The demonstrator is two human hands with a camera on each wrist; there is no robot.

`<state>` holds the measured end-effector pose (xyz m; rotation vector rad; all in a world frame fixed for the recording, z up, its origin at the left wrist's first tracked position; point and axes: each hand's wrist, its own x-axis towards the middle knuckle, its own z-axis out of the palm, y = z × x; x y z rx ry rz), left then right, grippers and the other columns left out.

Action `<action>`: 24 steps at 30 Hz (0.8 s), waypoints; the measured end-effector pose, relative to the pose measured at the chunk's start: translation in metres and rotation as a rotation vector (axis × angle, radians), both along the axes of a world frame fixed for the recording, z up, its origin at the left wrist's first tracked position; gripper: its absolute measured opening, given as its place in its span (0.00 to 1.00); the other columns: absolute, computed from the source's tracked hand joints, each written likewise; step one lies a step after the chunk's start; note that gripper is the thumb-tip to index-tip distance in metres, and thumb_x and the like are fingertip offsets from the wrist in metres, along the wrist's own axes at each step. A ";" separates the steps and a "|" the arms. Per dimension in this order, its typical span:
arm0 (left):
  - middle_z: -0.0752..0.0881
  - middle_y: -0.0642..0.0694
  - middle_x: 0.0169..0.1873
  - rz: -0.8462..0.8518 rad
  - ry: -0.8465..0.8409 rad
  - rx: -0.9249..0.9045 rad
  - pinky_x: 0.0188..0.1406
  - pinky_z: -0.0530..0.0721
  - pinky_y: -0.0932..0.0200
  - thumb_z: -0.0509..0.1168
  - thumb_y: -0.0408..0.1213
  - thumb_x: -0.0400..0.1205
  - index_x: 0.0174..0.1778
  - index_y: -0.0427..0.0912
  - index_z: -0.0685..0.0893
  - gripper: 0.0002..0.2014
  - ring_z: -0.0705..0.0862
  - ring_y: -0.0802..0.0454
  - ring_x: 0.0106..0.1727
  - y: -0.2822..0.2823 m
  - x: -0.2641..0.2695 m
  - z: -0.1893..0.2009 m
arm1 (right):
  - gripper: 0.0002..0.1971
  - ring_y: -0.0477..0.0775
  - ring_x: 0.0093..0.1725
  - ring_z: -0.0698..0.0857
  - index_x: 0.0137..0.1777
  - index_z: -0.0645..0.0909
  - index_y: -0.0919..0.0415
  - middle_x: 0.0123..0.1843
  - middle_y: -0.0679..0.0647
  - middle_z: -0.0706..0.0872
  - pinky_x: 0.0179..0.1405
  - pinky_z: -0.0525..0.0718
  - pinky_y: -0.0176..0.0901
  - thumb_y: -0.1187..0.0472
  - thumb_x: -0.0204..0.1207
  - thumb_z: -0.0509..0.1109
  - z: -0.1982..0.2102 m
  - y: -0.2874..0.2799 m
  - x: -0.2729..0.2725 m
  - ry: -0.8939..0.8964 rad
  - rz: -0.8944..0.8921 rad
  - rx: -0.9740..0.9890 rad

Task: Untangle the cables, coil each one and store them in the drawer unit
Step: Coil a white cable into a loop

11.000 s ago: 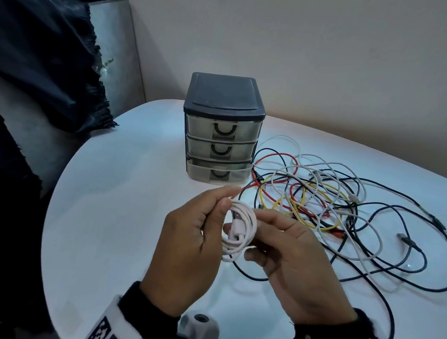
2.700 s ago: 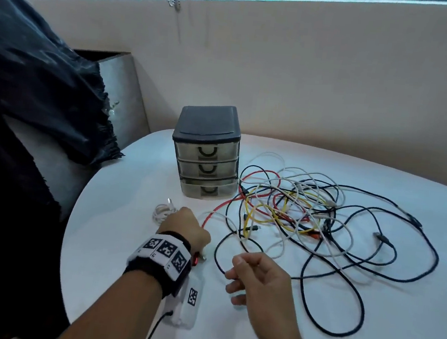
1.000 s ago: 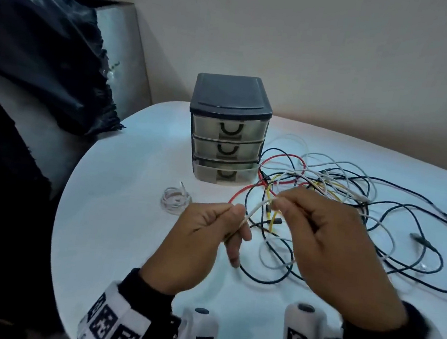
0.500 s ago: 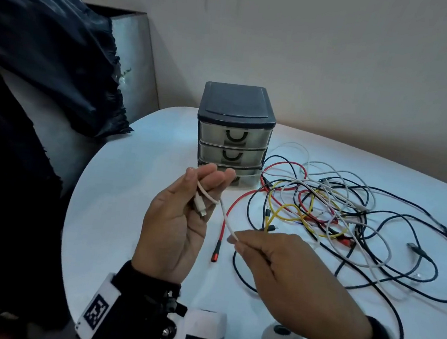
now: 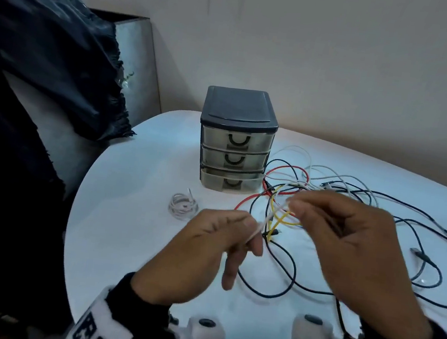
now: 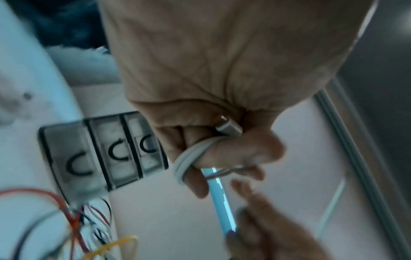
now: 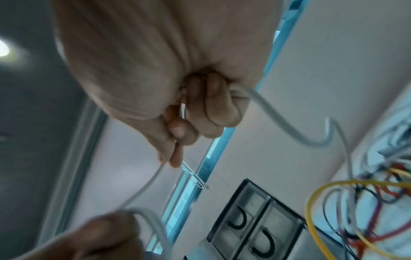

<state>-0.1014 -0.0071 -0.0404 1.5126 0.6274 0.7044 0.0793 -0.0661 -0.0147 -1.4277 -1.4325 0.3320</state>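
My left hand (image 5: 248, 233) holds a thin white cable (image 5: 274, 215) above the table; in the left wrist view its loops (image 6: 189, 158) wrap round two fingers and the plug (image 6: 229, 126) is tucked under the thumb. My right hand (image 5: 296, 208) pinches the same cable (image 7: 146, 186) a little further along, up and to the right. Behind my hands lies the tangle of red, yellow, black and white cables (image 5: 325, 197). A coiled white cable (image 5: 183, 206) rests on the table to the left. The three-drawer unit (image 5: 235, 142) stands behind, all drawers closed.
The round white table (image 5: 130, 242) ends close on the left, where dark cloth (image 5: 47, 65) hangs over a grey panel. Black cables (image 5: 429, 262) trail across the right side. A plain wall is behind the drawer unit.
My left hand has turned palm-down and dropped, with the white cable now wound round its fingers. My right hand has risen and moved right along the cable.
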 end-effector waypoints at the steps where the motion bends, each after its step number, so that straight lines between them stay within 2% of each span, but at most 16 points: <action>1: 0.73 0.50 0.16 0.001 -0.088 -0.074 0.53 0.76 0.38 0.56 0.43 0.83 0.33 0.45 0.86 0.18 0.73 0.51 0.17 0.002 -0.002 0.003 | 0.09 0.41 0.37 0.87 0.39 0.88 0.40 0.37 0.38 0.91 0.36 0.80 0.26 0.58 0.76 0.76 0.001 0.007 0.004 0.033 -0.018 0.005; 2: 0.72 0.51 0.16 0.000 -0.164 -0.128 0.55 0.73 0.33 0.56 0.42 0.83 0.33 0.45 0.87 0.18 0.72 0.53 0.15 0.002 -0.003 0.006 | 0.10 0.37 0.38 0.87 0.40 0.88 0.41 0.37 0.33 0.90 0.38 0.78 0.21 0.60 0.77 0.75 0.003 0.013 0.009 0.036 -0.039 0.004; 3: 0.71 0.52 0.16 -0.003 -0.235 -0.165 0.58 0.73 0.34 0.56 0.42 0.83 0.34 0.44 0.88 0.18 0.71 0.55 0.15 0.003 -0.003 0.011 | 0.10 0.35 0.39 0.87 0.41 0.88 0.41 0.38 0.31 0.90 0.39 0.78 0.21 0.60 0.77 0.74 0.005 0.020 0.013 0.022 -0.059 0.000; 4: 0.69 0.52 0.16 -0.004 -0.313 -0.198 0.60 0.77 0.39 0.56 0.41 0.83 0.34 0.43 0.89 0.18 0.70 0.56 0.14 0.002 -0.003 0.019 | 0.09 0.36 0.41 0.88 0.43 0.89 0.41 0.39 0.31 0.90 0.41 0.81 0.24 0.59 0.78 0.74 0.007 0.027 0.017 -0.006 -0.076 -0.011; 6: 0.68 0.52 0.16 -0.014 -0.513 -0.285 0.56 0.85 0.55 0.56 0.40 0.83 0.37 0.40 0.89 0.18 0.70 0.57 0.15 0.000 -0.001 0.038 | 0.07 0.42 0.46 0.89 0.48 0.91 0.44 0.44 0.36 0.92 0.51 0.86 0.40 0.55 0.80 0.72 0.009 0.037 0.020 -0.104 -0.090 -0.063; 8: 0.70 0.53 0.18 -0.018 -0.717 -0.370 0.53 0.87 0.60 0.58 0.40 0.84 0.40 0.36 0.89 0.17 0.74 0.58 0.17 0.000 -0.002 0.061 | 0.09 0.42 0.49 0.89 0.54 0.91 0.45 0.48 0.40 0.93 0.56 0.85 0.49 0.50 0.82 0.69 0.013 0.039 0.016 -0.268 -0.050 -0.130; 11: 0.76 0.51 0.22 0.095 -0.937 -0.453 0.63 0.86 0.58 0.56 0.38 0.87 0.42 0.34 0.89 0.18 0.84 0.58 0.25 0.008 -0.006 0.095 | 0.12 0.43 0.47 0.86 0.59 0.88 0.45 0.50 0.43 0.92 0.53 0.83 0.49 0.49 0.84 0.64 0.027 0.028 0.002 -0.485 0.057 -0.169; 14: 0.85 0.48 0.36 0.240 -1.026 -0.441 0.69 0.81 0.56 0.54 0.37 0.90 0.51 0.33 0.84 0.15 0.92 0.55 0.44 0.022 -0.011 0.114 | 0.11 0.45 0.39 0.78 0.53 0.87 0.47 0.42 0.45 0.88 0.46 0.80 0.49 0.52 0.86 0.62 0.047 0.012 -0.018 -0.609 0.143 -0.194; 16: 0.89 0.47 0.36 0.346 -0.950 -0.340 0.72 0.79 0.55 0.54 0.36 0.91 0.53 0.34 0.81 0.12 0.92 0.51 0.52 0.027 -0.012 0.117 | 0.11 0.49 0.37 0.76 0.47 0.83 0.49 0.35 0.42 0.81 0.44 0.80 0.53 0.53 0.86 0.60 0.064 -0.001 -0.033 -0.697 0.181 -0.194; 17: 0.90 0.47 0.36 0.409 -0.861 -0.267 0.71 0.79 0.56 0.54 0.35 0.91 0.53 0.35 0.81 0.12 0.91 0.49 0.54 0.028 -0.011 0.115 | 0.11 0.50 0.37 0.76 0.47 0.82 0.50 0.34 0.41 0.79 0.44 0.79 0.53 0.53 0.86 0.59 0.073 -0.008 -0.039 -0.721 0.199 -0.199; 20: 0.93 0.46 0.40 0.557 -0.460 0.059 0.63 0.82 0.58 0.56 0.37 0.91 0.49 0.40 0.84 0.12 0.90 0.49 0.56 0.020 -0.010 0.106 | 0.10 0.50 0.37 0.77 0.45 0.80 0.49 0.31 0.40 0.76 0.42 0.77 0.51 0.54 0.85 0.60 0.101 -0.024 -0.046 -0.736 0.233 -0.205; 22: 0.92 0.54 0.36 0.560 -0.131 0.370 0.54 0.82 0.65 0.57 0.40 0.90 0.41 0.42 0.85 0.16 0.90 0.58 0.49 0.014 -0.012 0.098 | 0.10 0.48 0.35 0.78 0.42 0.81 0.51 0.30 0.41 0.78 0.40 0.77 0.50 0.54 0.84 0.62 0.117 -0.029 -0.044 -0.732 0.226 -0.152; 23: 0.89 0.55 0.32 0.519 0.016 0.498 0.49 0.82 0.66 0.56 0.40 0.90 0.40 0.40 0.85 0.17 0.88 0.62 0.43 0.011 -0.013 0.095 | 0.10 0.44 0.33 0.77 0.42 0.82 0.51 0.29 0.41 0.79 0.37 0.76 0.45 0.53 0.84 0.63 0.123 -0.029 -0.040 -0.707 0.208 -0.111; 24: 0.87 0.54 0.30 0.453 0.113 0.574 0.46 0.84 0.62 0.55 0.40 0.91 0.41 0.37 0.85 0.18 0.86 0.62 0.38 0.008 -0.013 0.092 | 0.11 0.42 0.31 0.77 0.42 0.83 0.52 0.27 0.39 0.78 0.35 0.74 0.40 0.52 0.83 0.63 0.128 -0.028 -0.035 -0.668 0.182 -0.066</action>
